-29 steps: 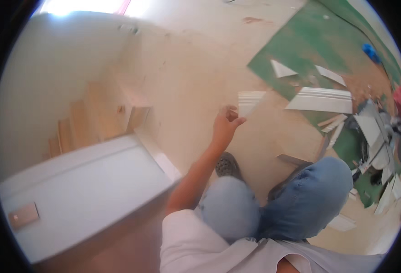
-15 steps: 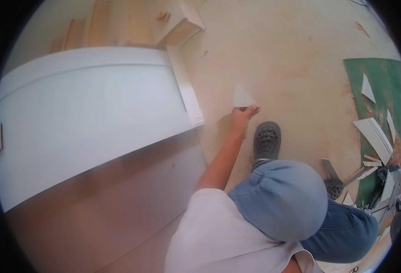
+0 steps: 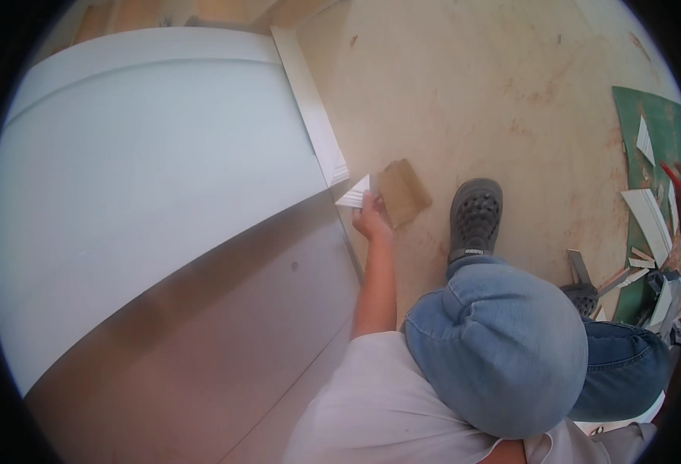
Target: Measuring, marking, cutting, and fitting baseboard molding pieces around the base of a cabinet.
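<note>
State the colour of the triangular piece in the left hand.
The triangular piece is white with thin darker lines; head view shows it best.

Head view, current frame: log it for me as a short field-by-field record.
Left hand: holds white grooved triangular piece
Beside it: brown patch; held or not, unclear
Left side: large white panel, pale strip along its right end
Legs: blue jeans, dark gray clogs
Far right: green sheet bearing white offcuts
</note>
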Demonstrator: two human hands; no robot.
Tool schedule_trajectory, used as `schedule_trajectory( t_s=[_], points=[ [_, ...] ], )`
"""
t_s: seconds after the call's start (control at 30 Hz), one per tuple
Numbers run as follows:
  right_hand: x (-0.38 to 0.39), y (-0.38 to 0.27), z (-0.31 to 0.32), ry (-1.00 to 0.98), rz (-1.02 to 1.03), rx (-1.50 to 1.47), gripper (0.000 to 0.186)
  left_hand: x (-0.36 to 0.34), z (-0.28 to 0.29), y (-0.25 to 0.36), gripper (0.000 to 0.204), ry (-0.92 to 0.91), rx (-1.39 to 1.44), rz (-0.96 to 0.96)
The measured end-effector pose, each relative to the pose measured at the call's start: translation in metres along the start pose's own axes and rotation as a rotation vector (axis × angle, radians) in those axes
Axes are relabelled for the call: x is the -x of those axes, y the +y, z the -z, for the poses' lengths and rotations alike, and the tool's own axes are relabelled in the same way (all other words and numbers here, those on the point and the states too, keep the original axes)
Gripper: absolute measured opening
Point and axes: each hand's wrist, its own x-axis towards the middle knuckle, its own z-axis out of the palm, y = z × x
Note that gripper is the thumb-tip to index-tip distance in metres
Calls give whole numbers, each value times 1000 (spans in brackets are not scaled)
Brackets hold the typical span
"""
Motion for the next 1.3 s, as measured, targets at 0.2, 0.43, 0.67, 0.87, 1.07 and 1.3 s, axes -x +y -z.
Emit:
schedule_trajectory(
  t_s=[0.2, 0.43, 0.67, 0.87, 1.07, 1.3],
  points=[
    [-37, -55, -43, -19, 286, -36, 30, -28, 24, 15, 20, -16, -436, -159],
    [-56, -130, -64, -249, 369, -173, 28, -49, 8, 21, 30, -7, -875, -449],
    [-47, -142, -91, -382, 448, -207, 27, -28, -41, 7, 27, 135, -700, -459],
    [-43, -137, -96, -419, 437, -195, 26, -33, -55, 5, 23, 243, -579, -316],
    [-44, -139, -110, -455, 414, -237, 22, -48, -58, 21, 23, 309, -587, -379],
    [-41, -135, -115, -471, 411, -256, 22, -32, -76, 25, 23, 311, -515, -280]
  ],
)
